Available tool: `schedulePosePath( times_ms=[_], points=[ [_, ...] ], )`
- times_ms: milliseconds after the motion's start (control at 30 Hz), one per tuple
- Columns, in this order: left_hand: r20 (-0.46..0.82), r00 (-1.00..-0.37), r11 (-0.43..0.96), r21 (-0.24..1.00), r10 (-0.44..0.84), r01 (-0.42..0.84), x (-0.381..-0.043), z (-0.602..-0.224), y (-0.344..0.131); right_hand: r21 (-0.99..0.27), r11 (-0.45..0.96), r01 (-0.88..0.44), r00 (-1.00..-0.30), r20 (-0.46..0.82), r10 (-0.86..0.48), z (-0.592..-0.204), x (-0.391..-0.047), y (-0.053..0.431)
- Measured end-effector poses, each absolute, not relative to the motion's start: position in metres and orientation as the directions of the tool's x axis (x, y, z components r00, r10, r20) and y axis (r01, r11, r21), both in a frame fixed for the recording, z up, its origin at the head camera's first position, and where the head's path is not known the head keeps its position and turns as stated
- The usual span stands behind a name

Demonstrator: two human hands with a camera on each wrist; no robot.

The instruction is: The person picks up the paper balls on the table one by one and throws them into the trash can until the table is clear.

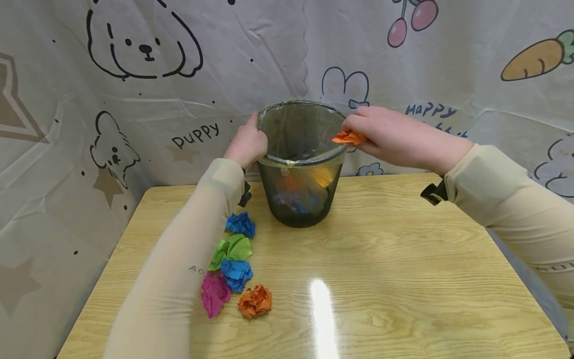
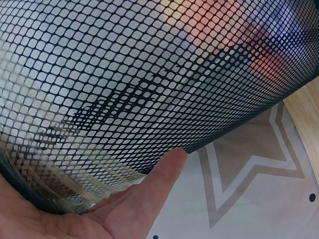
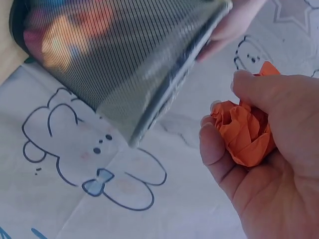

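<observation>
Now, your right hand [image 1: 387, 133]: pinches the orange paper ball [image 3: 245, 133].
Your left hand [image 1: 247, 143]: grips the rim [image 1: 314, 161].
Mesh bin [image 1: 299, 197]: between your hands.

Held paper [image 1: 347, 137]: orange. Bin [image 1: 298, 173]: black, mesh-patterned. Left papers [image 1: 238, 247]: coloured blue, green, pink, orange. Desk [image 1: 403, 249]: grained in yellow. Far cloth [image 1: 278, 65]: white, printed with cartoons.

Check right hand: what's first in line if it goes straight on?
Likely the mesh bin, at its near right rim, held orange paper ball leading; depth is unclear, so the right hand might pass over the rim instead.
</observation>
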State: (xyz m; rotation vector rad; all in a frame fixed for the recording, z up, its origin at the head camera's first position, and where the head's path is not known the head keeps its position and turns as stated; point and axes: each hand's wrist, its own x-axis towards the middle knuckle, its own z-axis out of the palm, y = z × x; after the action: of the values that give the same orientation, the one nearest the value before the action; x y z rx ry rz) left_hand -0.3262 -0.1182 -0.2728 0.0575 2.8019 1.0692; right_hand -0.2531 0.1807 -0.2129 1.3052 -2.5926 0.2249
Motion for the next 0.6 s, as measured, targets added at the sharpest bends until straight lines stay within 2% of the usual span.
schedulePosePath(
  times_ms=[600],
  points=[
    [-0.115, -0.990, 0.732, 0.681, 0.077, -0.022, -0.325, -0.273, -0.117, -0.064, 0.745, -0.664, -0.743, 0.167, -0.648, -0.209, -0.311, 0.149]
  ],
)
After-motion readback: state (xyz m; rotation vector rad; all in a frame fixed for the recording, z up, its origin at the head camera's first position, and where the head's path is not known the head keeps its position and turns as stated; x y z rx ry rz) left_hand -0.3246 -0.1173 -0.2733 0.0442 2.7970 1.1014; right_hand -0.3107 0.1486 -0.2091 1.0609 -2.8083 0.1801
